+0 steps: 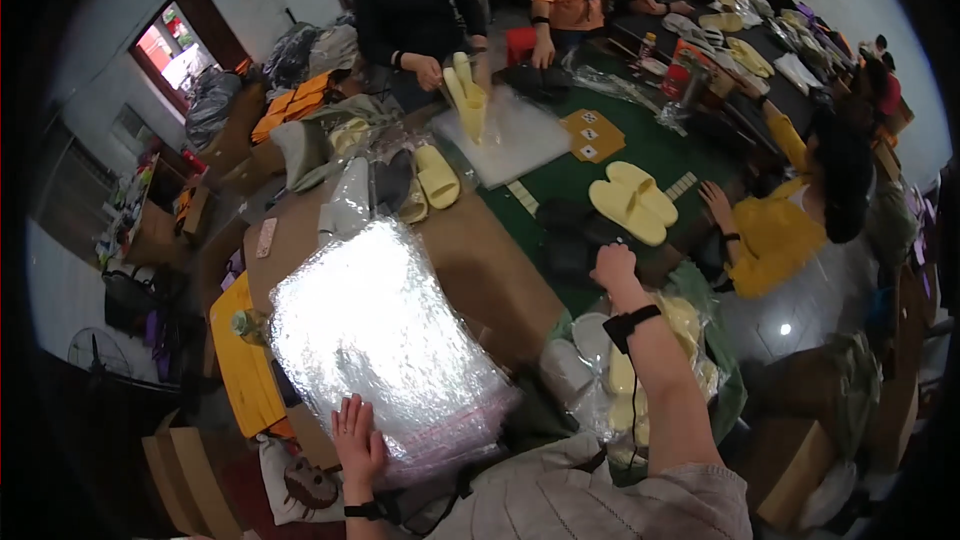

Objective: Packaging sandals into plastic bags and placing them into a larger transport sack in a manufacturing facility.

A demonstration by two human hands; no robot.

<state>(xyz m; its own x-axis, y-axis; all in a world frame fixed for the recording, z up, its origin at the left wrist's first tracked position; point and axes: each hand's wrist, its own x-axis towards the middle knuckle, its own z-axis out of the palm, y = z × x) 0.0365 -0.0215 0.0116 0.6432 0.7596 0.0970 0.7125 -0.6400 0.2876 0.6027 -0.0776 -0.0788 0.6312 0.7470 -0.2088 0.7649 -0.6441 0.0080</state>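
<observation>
Ambient light is moderate, dim toward the rim. Overexposed daylight shows at the doorway, far forward and left of the fingers of the left hand. Strong glare washes out the stack of clear plastic bags directly ahead of those fingers. A soft shadow crosses the cardboard sheet between them and the fingers of the right hand. Right of the latter, the floor carries a small, bright reflection. Fisheye distortion bends straight edges; black vignetting surrounds the view.
</observation>
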